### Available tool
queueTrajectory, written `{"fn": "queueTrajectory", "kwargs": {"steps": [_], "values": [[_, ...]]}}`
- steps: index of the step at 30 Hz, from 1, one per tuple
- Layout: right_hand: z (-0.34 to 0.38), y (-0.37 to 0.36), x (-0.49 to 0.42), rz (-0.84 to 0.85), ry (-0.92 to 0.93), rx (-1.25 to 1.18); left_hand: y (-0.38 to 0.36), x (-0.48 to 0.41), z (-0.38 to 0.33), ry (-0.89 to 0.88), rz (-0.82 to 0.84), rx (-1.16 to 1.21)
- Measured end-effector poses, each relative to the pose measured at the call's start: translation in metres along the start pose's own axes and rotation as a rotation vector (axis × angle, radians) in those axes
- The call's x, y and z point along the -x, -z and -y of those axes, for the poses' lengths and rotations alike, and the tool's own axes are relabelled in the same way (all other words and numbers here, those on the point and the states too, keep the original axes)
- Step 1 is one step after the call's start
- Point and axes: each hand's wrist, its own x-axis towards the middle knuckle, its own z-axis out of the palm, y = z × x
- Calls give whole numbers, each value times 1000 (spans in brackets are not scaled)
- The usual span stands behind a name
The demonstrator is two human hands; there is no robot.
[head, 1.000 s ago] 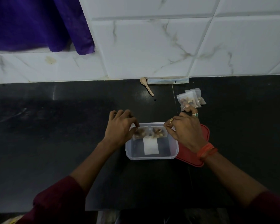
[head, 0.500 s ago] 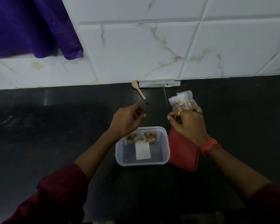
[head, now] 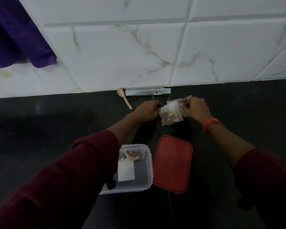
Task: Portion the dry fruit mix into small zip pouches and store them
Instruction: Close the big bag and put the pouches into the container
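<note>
A small stack of clear zip pouches filled with dry fruit mix [head: 171, 115] lies on the black counter near the wall. My left hand [head: 148, 110] pinches the left top corner of the front pouch. My right hand [head: 195, 108] grips the pouches at their right top edge. Nearer to me stands a clear plastic container [head: 144, 179], partly hidden by my left sleeve. It holds two filled pouches [head: 131, 155] at its far end and a white label on its floor.
The container's red lid [head: 172, 163] lies flat just right of it. A small wooden spoon [head: 123, 98] and a long strip of packaging [head: 147, 92] rest at the foot of the white tiled wall. Purple cloth [head: 15, 38] hangs at upper left.
Both hands left the container, where they set pouches down, and reached forward to the stack of filled pouches by the wall. They now grip it.
</note>
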Motion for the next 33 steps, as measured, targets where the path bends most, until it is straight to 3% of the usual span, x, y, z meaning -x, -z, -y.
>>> {"fn": "queueTrajectory", "kwargs": {"steps": [7, 14, 18, 24, 29, 33], "values": [[-8, -30, -28, 44, -50, -122, -12, -33, 1, 82, 96, -61], [-5, -33, -32, 12, -54, -207, -15, -37, 3, 63, 2, -172], [-1, -24, -24, 34, 55, -183, -14, -31, 6, 36, -53, -133], [3, -4, -3, 102, 228, 105, 12, 2, -6, -35, -69, -129], [14, 2, 19, -4, 298, 318, 50, 62, -15, -126, -183, -224], [22, 3, 35, -56, 285, 336, 80, 124, -14, -193, -290, -226]]}}
